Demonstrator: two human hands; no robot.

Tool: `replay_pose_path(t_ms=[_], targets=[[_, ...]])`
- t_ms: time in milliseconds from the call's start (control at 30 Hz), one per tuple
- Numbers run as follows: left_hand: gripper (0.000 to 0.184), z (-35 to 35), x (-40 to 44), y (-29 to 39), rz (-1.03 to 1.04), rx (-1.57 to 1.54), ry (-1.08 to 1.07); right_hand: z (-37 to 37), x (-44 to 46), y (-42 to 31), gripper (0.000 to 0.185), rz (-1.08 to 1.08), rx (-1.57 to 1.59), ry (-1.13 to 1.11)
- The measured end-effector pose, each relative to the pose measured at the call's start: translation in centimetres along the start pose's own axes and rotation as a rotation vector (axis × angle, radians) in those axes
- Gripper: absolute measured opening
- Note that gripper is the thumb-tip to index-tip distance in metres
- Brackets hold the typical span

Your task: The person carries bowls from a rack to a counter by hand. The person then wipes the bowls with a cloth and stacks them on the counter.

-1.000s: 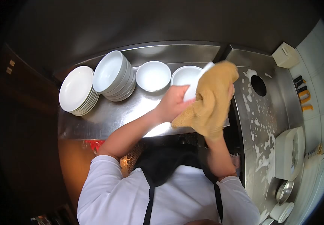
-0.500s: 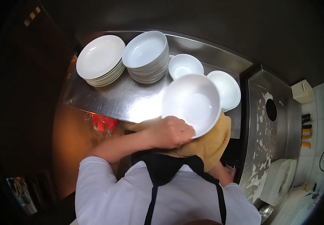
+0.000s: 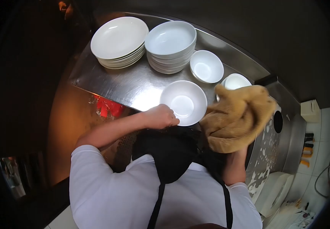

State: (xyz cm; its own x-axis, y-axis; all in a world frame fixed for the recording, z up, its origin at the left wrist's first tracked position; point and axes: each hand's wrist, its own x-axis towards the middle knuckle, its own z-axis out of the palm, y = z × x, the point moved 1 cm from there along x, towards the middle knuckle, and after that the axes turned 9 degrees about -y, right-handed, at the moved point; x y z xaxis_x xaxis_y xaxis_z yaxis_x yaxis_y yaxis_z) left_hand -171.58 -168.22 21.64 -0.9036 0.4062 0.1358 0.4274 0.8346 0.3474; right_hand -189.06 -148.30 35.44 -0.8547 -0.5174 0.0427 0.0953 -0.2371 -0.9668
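Observation:
My left hand grips the near-left rim of a white bowl, its fingers closed on the edge. The bowl's open top faces up over the front edge of the steel counter. Right of it, a tan towel bunches over my right hand and hides the fingers; only the forearm shows below. The towel is apart from the bowl's inside and partly covers a stack of small white bowls. Another small white bowl stands behind the held one.
On the steel counter stand a stack of white plates and a stack of larger white bowls. A soapy steel sink lies at the right. Something red sits below the counter's front edge.
The towel has come out from under the bowl and moved up to the right with my right arm. The bowl, still in my left hand, has dropped lower and looks smaller. The view has shifted.

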Motion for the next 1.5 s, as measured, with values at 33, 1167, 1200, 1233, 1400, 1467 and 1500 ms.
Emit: replay_pose_path(t_ms=[33,1167,1200,1233,1400,1467,1500], targets=[[0.009,0.6,-0.1,-0.7,-0.016,0.058,-0.043,0.1,0.4,-0.7,0.035,-0.051,-0.019,-0.011],[0.040,4.3,-0.4,2.5,-0.586,-0.260,0.654,5.5,3.5,10.1,0.055,-0.215,-1.079,-0.740],[0.039,4.9,-0.1,2.7,-0.579,-0.375,0.660,5.7,3.5,11.5,0.060,-0.434,-1.475,-0.800],[0.038,5.5,0.1,3.0,-0.571,-0.491,0.663,5.1,3.4,13.4,0.065,-0.445,-1.548,-0.835],[0.081,7.9,-0.1,3.5,-0.676,-0.552,0.754,5.7,2.3,17.9,0.083,-0.127,-1.445,-1.208],[0.100,8.3,0.6,3.3,-0.670,-0.731,0.897,5.2,2.1,18.3,0.080,-0.127,-1.288,-1.286],[0.102,8.7,0.6,3.3,-0.683,-0.666,0.902,5.8,1.6,16.8,0.076,-0.097,-1.271,-1.278]])
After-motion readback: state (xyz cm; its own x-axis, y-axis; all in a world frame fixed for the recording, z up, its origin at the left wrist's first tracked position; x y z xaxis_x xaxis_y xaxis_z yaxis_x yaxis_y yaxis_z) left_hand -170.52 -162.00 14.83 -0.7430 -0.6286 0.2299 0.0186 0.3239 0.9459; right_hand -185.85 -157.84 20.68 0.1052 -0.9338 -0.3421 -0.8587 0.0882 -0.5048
